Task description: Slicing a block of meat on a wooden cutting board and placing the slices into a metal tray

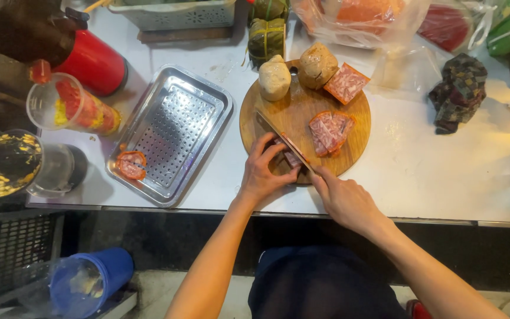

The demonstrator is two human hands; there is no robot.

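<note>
— Why is the left hand (265,171) curled like that at the near edge of the round wooden cutting board (295,112)?

— It is pinning a small piece of pink pressed meat (291,158) down on the board, fingers bent over it, with the knuckles close to the blade. That probably keeps the piece steady and the fingertips tucked away from the edge.

— And the right hand (342,198)?

— Closed around the handle of a knife (284,139). The blade runs diagonally up and to the left from the handle, lying over the board's near-left part, right against the left fingers.

— Where is the rest of the meat?

— Sliced pink pieces with an orange rind (330,131) lie near the board's middle, to the right of the blade. A square block of the same meat (346,83) sits at the board's far right edge, and two pale rounded lumps (295,72), perhaps rolls, rest on its far rim, likely kept out of the knife's way.

— What is beside the board?

— To its left lies a perforated steel tray (172,133), with one round reddish slice (131,164) at its near corner. Beyond the board's far edge stand leaf-wrapped bundles (267,35). To the right of the board lies a dark patterned cloth (460,91).
</note>
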